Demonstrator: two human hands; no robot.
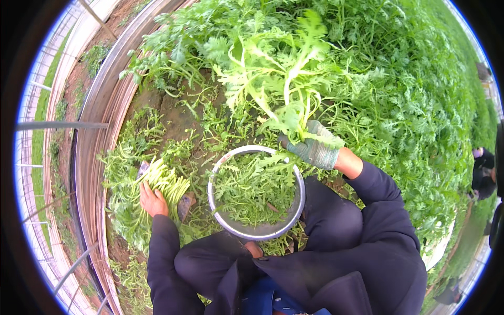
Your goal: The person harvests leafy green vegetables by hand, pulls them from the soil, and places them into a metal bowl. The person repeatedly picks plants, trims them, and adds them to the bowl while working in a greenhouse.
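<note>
My right hand, in a grey-green knit glove, grips several leafy stalks of chrysanthemum greens above and beyond the basin's right rim. Their leaves spread away from me and look blurred. Between my knees stands a round basin with a pale rim, holding loose cut leaves. To its left, my bare left hand is closed over a bundle of pale-green cut stems on the ground. The bundle's cut ends point right, and its leaves lie under and left of my hand.
Dense standing greens fill the far and right sides. Trampled bits of greens cover the soil ahead. Along the left runs a plastic-sheet greenhouse wall with metal bars. Another person is at the far right edge.
</note>
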